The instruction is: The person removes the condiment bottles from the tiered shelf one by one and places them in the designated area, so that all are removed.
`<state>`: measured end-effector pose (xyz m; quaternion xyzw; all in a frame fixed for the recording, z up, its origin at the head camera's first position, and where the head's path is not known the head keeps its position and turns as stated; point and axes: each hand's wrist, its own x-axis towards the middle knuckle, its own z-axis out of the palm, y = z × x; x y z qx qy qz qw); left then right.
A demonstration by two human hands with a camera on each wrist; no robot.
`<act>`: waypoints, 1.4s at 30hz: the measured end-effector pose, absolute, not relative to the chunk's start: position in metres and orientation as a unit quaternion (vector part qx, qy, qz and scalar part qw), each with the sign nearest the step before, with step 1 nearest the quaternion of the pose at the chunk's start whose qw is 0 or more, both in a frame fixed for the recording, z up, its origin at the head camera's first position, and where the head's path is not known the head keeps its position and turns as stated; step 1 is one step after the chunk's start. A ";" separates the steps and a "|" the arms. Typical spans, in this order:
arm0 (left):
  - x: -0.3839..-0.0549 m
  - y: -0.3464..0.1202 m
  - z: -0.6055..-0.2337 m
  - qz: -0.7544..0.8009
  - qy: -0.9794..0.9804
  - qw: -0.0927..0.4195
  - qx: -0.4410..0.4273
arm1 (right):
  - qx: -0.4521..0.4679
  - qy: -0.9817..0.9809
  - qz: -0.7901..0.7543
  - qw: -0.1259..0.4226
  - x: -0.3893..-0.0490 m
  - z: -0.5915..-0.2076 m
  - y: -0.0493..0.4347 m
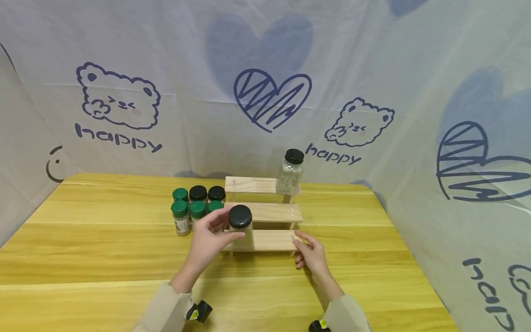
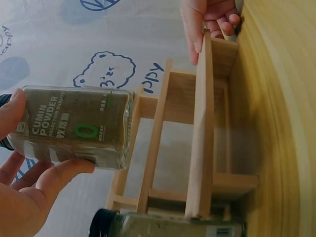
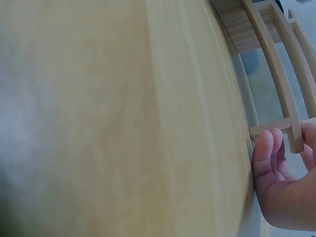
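My left hand (image 1: 209, 244) grips a glass jar of cumin powder (image 2: 74, 126) with a black lid, thumb on one side and fingers on the other. In the head view the jar overlaps the left end of a three-tier wooden rack (image 1: 269, 240); the left wrist view shows it raised clear of the tiers, its label facing the camera. My right hand (image 1: 313, 258) holds the right end of the lowest tier, fingers curled about the board's end and the support under it. Another black-lidded jar (image 1: 290, 175) stands at the right end of the top tier.
Left of the rack, several spice jars stand in two rows, some with green lids (image 1: 179, 209) and some with black lids (image 1: 198, 192). The wooden table (image 1: 103, 258) reaches back to a printed cloth (image 1: 191, 55) hanging behind and at the sides.
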<state>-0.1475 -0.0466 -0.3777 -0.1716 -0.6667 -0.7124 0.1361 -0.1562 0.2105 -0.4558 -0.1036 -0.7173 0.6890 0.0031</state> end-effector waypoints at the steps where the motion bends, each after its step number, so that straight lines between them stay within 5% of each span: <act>1: -0.147 -0.048 -0.379 -0.711 -0.666 0.140 -0.176 | -0.105 -0.717 0.689 0.004 -0.156 -0.456 0.210; 42: -0.140 -0.114 -0.399 -0.699 -0.650 0.128 -0.268 | -0.113 -0.718 0.687 0.003 -0.156 -0.453 0.210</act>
